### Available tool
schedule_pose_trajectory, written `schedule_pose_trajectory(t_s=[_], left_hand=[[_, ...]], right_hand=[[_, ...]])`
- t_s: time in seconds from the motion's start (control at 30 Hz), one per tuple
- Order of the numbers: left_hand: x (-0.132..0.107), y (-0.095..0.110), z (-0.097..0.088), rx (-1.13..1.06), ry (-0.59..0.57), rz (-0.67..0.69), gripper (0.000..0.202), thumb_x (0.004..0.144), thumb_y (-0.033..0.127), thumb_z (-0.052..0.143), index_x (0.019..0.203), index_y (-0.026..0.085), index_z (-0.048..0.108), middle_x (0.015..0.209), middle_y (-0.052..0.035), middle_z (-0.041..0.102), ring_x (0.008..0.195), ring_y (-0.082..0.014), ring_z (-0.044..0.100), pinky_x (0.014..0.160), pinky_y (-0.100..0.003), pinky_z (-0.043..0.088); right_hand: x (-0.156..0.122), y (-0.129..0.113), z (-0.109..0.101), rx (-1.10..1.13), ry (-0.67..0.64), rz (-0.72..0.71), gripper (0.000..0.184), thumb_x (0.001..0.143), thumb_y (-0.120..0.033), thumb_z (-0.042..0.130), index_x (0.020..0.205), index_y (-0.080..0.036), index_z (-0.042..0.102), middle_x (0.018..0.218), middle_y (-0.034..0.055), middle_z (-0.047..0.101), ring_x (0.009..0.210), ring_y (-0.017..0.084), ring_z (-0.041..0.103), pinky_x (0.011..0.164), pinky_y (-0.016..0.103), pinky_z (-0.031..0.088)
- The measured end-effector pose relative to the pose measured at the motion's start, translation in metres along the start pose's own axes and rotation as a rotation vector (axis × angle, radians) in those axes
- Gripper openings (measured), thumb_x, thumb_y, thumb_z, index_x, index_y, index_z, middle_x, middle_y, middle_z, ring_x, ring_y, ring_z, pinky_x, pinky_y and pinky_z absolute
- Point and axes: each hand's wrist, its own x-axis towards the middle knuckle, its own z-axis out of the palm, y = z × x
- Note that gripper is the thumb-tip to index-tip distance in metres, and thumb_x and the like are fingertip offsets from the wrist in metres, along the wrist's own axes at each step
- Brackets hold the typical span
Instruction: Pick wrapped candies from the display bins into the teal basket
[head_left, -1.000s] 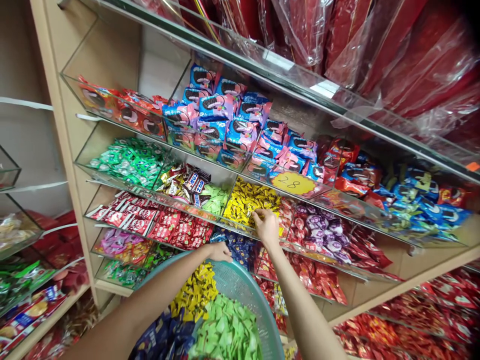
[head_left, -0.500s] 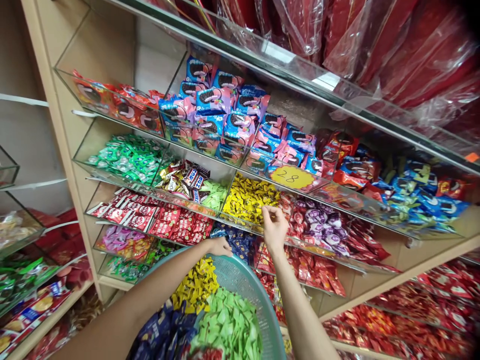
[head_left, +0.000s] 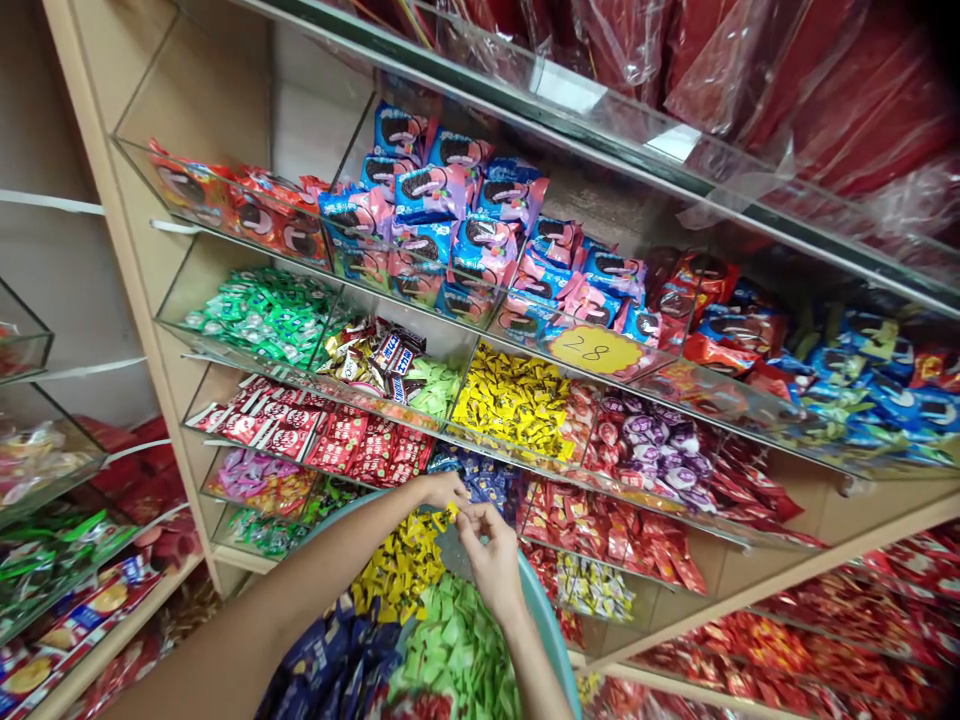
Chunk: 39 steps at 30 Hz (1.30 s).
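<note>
My left hand (head_left: 442, 490) is closed on the far rim of a green plastic basket (head_left: 551, 625). Inside it lie yellow-wrapped candies (head_left: 397, 570), light green packets (head_left: 465, 645) and dark blue packets (head_left: 322, 665), with something red at the bottom edge of the view. My right hand (head_left: 487, 550) is over the basket, right beside my left hand, its thumb and fingers pinched on a small yellow-wrapped candy (head_left: 451, 512). Beyond the hands, a shelf compartment holds a pile of the same yellow candies (head_left: 514, 400).
Slanted clear-walled shelves (head_left: 420, 425) face me, divided into compartments of wrapped sweets. A yellow price tag (head_left: 592, 348) reading 28 hangs on the upper shelf front, near blue-and-pink cookie packs (head_left: 427, 190). Red plastic-wrapped packages (head_left: 750, 80) stand above. More stocked shelves flank both sides.
My right hand has come down and left, from the yellow candy compartment to over the basket, with a yellow candy in its fingers. My left hand stays on the rim.
</note>
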Motion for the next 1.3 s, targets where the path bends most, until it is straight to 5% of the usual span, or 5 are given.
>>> schedule_pose_trajectory(t_s=[0.23, 0.5, 1.13, 1.3], left_hand=[[-0.007, 0.008, -0.002, 0.016, 0.039, -0.034, 0.032, 0.064, 0.041, 0.056, 0.079, 0.016, 0.068, 0.068, 0.0027, 0.063, 0.058, -0.0077, 0.048, 0.052, -0.015, 0.035], [-0.010, 0.011, -0.004, 0.006, 0.041, -0.058, 0.034, 0.063, 0.042, 0.057, 0.081, 0.016, 0.068, 0.071, 0.0024, 0.064, 0.059, -0.0085, 0.049, 0.051, -0.016, 0.034], [-0.006, 0.004, 0.000, -0.030, 0.080, -0.031, 0.032, 0.062, 0.044, 0.057, 0.072, 0.016, 0.068, 0.061, 0.0038, 0.061, 0.056, -0.0073, 0.047, 0.050, -0.015, 0.033], [-0.003, 0.001, 0.000, -0.045, 0.077, -0.034, 0.033, 0.061, 0.045, 0.058, 0.070, 0.016, 0.068, 0.058, 0.0045, 0.059, 0.054, -0.0068, 0.045, 0.049, -0.015, 0.032]], right_hand=[[-0.012, 0.006, 0.039, 0.028, -0.169, 0.087, 0.016, 0.074, -0.030, 0.048, 0.069, -0.016, 0.054, 0.050, -0.0056, 0.043, 0.045, 0.007, 0.031, 0.044, 0.019, 0.025], [-0.016, 0.012, 0.061, -0.105, -0.166, 0.040, 0.018, 0.074, -0.029, 0.047, 0.064, -0.017, 0.057, 0.048, -0.0047, 0.047, 0.043, 0.008, 0.036, 0.043, 0.019, 0.026], [-0.015, 0.012, 0.056, -0.136, -0.106, 0.059, 0.016, 0.076, -0.031, 0.049, 0.079, -0.019, 0.060, 0.057, -0.0031, 0.057, 0.044, 0.010, 0.040, 0.043, 0.021, 0.026], [-0.005, -0.016, 0.029, -0.207, -0.113, -0.149, 0.022, 0.081, -0.030, 0.044, 0.075, -0.019, 0.062, 0.065, -0.0003, 0.062, 0.055, 0.011, 0.050, 0.052, 0.021, 0.035]])
